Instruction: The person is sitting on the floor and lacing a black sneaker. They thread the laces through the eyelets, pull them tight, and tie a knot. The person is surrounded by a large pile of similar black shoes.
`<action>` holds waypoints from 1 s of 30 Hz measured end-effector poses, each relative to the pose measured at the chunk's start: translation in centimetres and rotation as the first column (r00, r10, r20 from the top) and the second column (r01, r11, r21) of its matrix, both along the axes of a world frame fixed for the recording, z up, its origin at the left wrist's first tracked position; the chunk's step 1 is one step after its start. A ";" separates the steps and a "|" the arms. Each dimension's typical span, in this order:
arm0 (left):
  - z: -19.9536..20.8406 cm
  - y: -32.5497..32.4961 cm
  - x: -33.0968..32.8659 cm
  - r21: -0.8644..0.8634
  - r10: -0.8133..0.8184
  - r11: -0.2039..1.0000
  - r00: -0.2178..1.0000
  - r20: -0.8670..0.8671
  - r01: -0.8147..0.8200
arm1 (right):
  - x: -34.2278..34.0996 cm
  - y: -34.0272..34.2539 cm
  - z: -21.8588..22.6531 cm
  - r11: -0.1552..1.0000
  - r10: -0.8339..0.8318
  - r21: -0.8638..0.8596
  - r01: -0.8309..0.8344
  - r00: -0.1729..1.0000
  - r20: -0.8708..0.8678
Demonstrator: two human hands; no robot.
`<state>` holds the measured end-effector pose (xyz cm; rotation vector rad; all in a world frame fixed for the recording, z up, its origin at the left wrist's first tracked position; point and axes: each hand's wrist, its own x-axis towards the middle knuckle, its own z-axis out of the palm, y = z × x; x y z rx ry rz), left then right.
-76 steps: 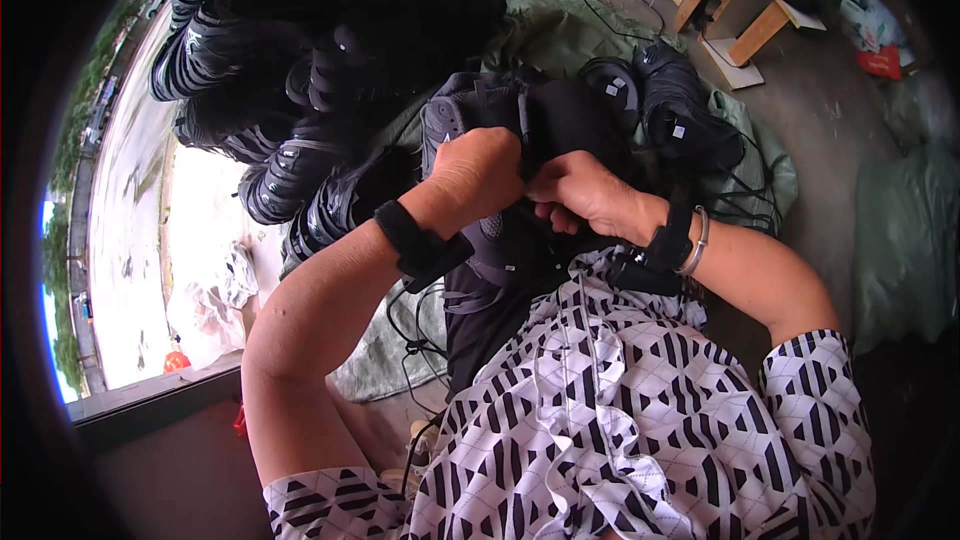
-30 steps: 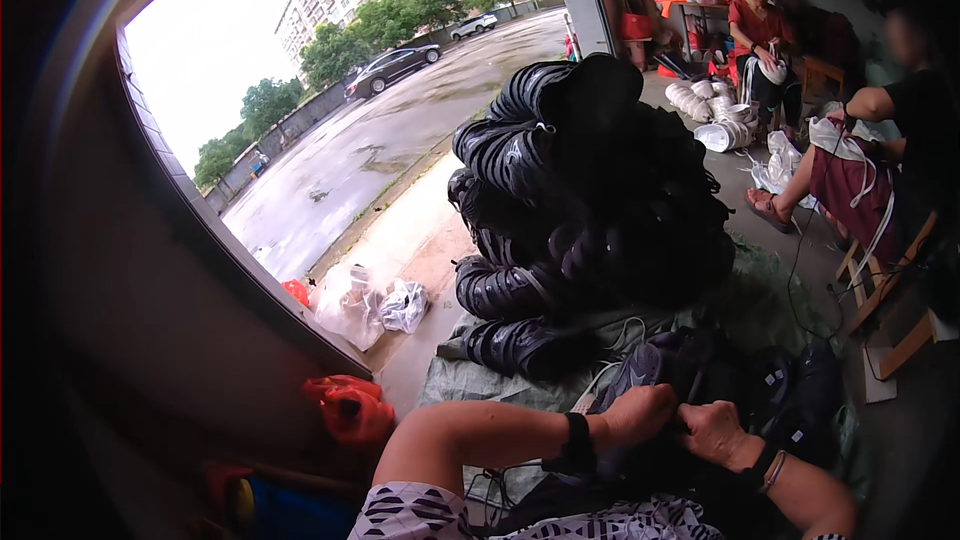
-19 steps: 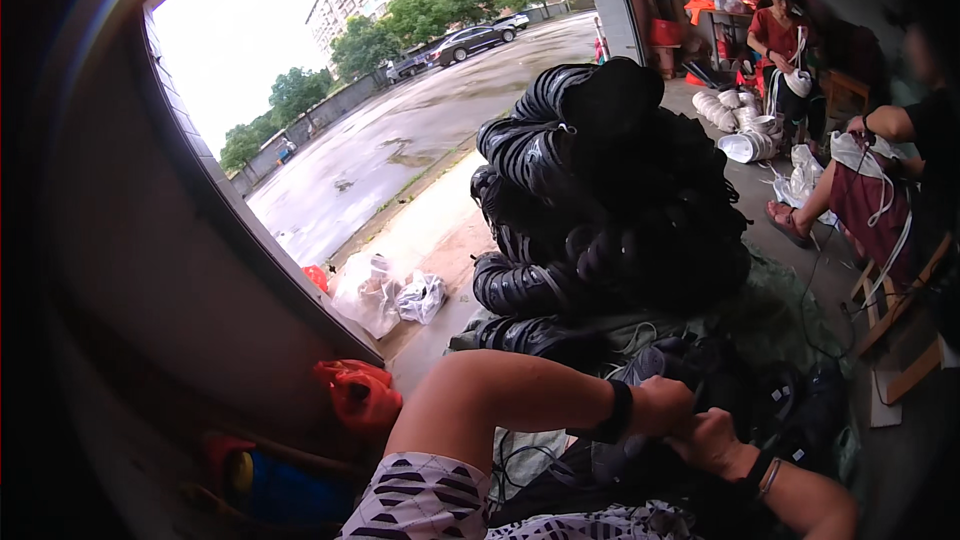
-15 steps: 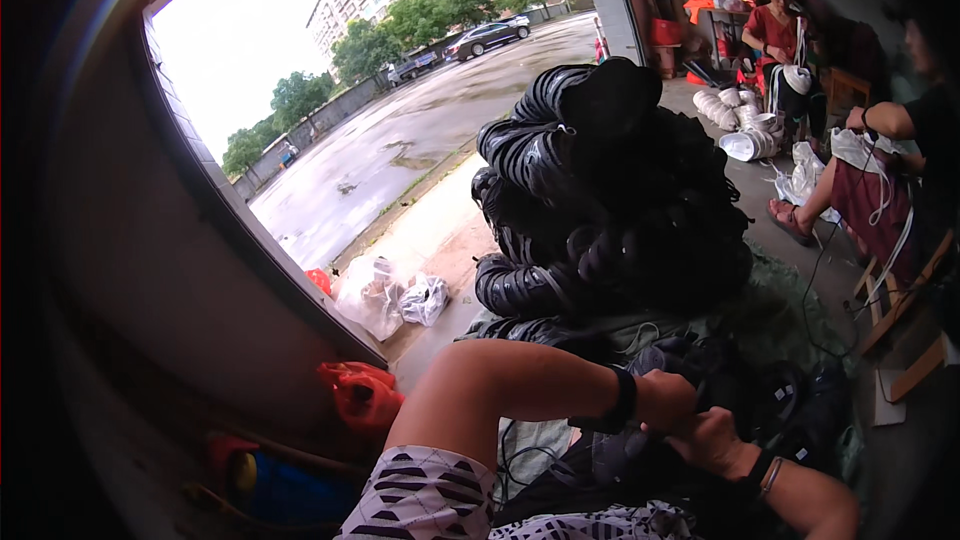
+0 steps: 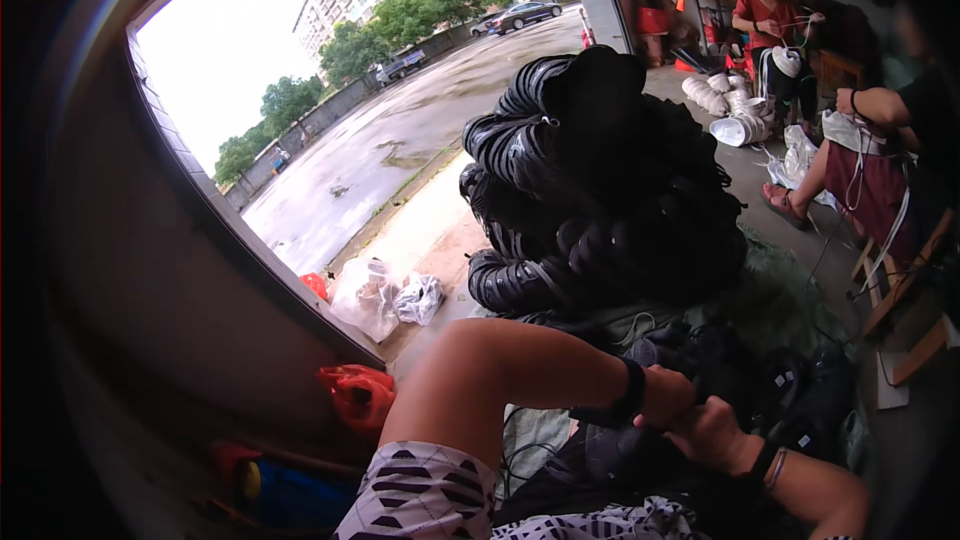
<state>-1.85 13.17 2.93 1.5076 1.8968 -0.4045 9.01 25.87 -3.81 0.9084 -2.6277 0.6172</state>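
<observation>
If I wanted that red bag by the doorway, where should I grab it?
Grip the red bag by its crumpled upper edge, probably from above and the right: it looks soft and slumped, and the wall stands close on its left.

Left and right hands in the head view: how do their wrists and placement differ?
The left hand sits higher in the picture; the right hand is lower and farther right. The left hand's wrist shows only a black band; the right hand's wrist also shows a silver bracelet. Both wear black bands and are close together.

dark car (image 5: 525,17) has moved right
</observation>
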 end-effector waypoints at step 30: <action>-5.9 -10.3 2.5 0.231 0.153 -0.260 0.196 0.969 -0.938 | 2.1 7.0 2.2 -0.045 0.427 -0.683 0.729 0.632 0.647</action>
